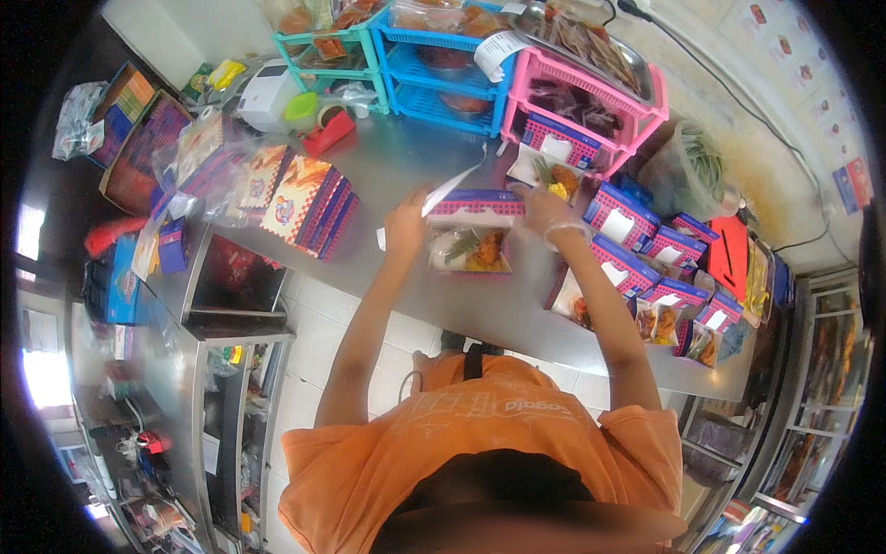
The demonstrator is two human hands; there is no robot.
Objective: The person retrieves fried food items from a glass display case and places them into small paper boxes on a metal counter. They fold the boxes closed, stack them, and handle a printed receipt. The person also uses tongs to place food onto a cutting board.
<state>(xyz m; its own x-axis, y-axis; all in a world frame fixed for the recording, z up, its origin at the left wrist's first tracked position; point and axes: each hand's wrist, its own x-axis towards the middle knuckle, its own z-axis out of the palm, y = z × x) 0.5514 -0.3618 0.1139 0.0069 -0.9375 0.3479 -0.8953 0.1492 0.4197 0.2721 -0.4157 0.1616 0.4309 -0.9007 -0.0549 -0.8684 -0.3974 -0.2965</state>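
In front of me an open cardboard meal box (475, 209) stands on the steel table, its purple and pink checked lid raised. Inside lie white rice (446, 251), a wrapped green item and a piece of fried food (489, 253). My left hand (407, 223) is at the lid's left corner, with a curled white paper strip (457, 181) between its fingers. At the right corner, my right hand (547, 213) grips the lid edge; clear plastic is gathered about its wrist. Just beyond that hand stands another open meal box (543, 173) with food.
Several open meal boxes (623, 266) crowd the right side of the steel table (415, 156). Folded boxes (308, 204) are stacked at left, near a red tape dispenser (329, 135). Blue (443, 104) and pink racks (588, 107) line the back, beside a plastic bag of leaves (692, 170).
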